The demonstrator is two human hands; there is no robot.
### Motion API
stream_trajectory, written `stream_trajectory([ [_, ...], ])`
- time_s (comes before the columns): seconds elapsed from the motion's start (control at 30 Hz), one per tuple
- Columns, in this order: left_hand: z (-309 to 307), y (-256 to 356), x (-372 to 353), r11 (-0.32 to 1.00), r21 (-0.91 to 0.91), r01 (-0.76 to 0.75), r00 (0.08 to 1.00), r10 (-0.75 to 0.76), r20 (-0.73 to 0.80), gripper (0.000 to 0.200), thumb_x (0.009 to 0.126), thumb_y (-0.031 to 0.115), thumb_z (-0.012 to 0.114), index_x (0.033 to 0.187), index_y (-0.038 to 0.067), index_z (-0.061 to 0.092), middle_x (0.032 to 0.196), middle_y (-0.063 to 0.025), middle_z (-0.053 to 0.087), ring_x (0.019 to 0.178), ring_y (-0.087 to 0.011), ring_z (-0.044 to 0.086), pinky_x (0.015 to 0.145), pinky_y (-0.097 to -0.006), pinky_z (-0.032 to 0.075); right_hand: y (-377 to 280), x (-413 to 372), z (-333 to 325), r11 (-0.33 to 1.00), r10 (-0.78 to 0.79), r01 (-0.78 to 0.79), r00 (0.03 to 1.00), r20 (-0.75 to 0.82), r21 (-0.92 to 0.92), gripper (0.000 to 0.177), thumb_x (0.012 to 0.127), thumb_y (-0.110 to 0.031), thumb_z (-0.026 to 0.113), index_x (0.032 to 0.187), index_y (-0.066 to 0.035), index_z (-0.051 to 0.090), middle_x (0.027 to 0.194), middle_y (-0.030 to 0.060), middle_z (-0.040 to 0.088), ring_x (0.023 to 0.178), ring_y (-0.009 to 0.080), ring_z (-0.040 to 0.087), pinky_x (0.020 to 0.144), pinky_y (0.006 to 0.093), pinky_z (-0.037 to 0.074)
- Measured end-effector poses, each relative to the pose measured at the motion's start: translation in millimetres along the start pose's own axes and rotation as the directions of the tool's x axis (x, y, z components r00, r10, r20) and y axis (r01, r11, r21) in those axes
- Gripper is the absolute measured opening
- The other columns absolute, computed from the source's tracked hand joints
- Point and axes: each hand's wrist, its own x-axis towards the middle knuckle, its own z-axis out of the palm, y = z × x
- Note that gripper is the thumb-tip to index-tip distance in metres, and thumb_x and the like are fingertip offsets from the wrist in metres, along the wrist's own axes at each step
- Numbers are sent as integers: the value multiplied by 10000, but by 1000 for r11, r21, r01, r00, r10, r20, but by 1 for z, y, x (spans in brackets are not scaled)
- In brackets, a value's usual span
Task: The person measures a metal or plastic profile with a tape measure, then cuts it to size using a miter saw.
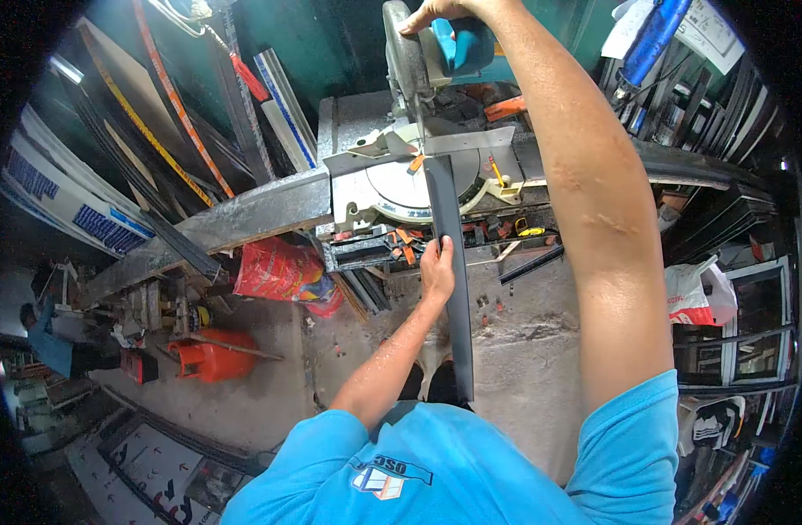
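My left hand (438,269) is closed around a long dark grey profile (453,289). One end of the profile lies on the round table of a miter saw (397,188), against the fence (471,140); the other end reaches back towards my body. At the top edge, my right hand (449,10) grips the upper part of the saw head (462,48), its thumb by the blade guard (407,57). That hand is partly cut off by the frame. The saw head is raised above the table. A yellow pencil (497,171) lies on the saw's right side.
Long bench wings (243,206) extend both ways from the saw. Offcuts and a yellow tape measure (531,232) lie below it. An orange gas cylinder (217,354) and a red sack (278,271) stand left. Strips lean on the wall. Another person (51,341) is far left.
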Motion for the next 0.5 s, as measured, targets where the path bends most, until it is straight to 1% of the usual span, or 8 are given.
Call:
stream_trajectory([
  [0.1,2,2,-2,999,1,47,999,-47,-16,503,1068,457,475,861,3,542,730,-65,491,713,-197,474,676,-379,395,0,1,1,1000,0,0,999,-32,-2,975,556,-379,986,1318,76,584,1258,272,667,1117,367,683,914,480,580],
  [0.13,3,2,-5,998,60,21,999,-19,-36,523,1066,471,467,852,0,539,733,-77,500,717,-212,485,680,-388,397,0,1,1,1000,-1,1,999,-34,-1,975,556,-379,986,1318,76,584,1258,272,667,1117,367,683,914,480,580],
  [0.2,5,1,-7,992,121,-19,998,25,-50,566,1062,505,446,848,-10,545,725,-112,520,712,-267,517,687,-417,405,2,-1,6,999,-29,22,990,-141,-48,1048,548,-383,990,1375,63,527,1314,271,637,1173,365,656,944,481,566],
  [0.3,5,-5,-8,990,134,-36,998,43,-50,578,1062,509,435,845,-14,550,705,-118,519,695,-287,528,684,-434,410,3,-7,5,1000,-3,4,998,-67,17,1128,537,-395,992,1429,45,458,1368,275,599,1234,368,622,985,481,546],
  [0.37,3,-8,-5,991,133,-33,999,38,-37,579,1059,508,446,838,-17,549,698,-122,520,689,-289,528,680,-437,411,4,-11,10,999,-15,9,991,-135,-42,1145,537,-411,990,1437,38,444,1380,276,589,1253,372,610,1004,471,535],
  [0.4,2,-9,-3,991,132,-27,999,31,-29,580,1055,507,458,830,-20,547,690,-125,521,682,-290,528,675,-441,412,5,-7,13,996,-21,11,992,-127,-83,1164,543,-421,986,1450,37,418,1369,276,598,1249,374,614,1009,454,532],
  [0.43,1,-7,-3,991,130,-31,999,35,-32,580,1055,507,458,830,-20,547,690,-125,521,682,-290,528,675,-441,412,4,-13,13,999,-6,1,994,-109,-47,1136,549,-441,982,1420,38,433,1342,277,614,1239,378,618,1006,448,533],
  [0.5,0,-2,-2,985,171,-11,999,16,-27,579,1052,504,472,815,-19,546,699,-128,529,690,-286,534,671,-444,413,9,-12,19,997,-46,36,987,-154,-67,1121,550,-467,978,1391,42,438,1308,282,630,1228,385,622,999,451,534],
])
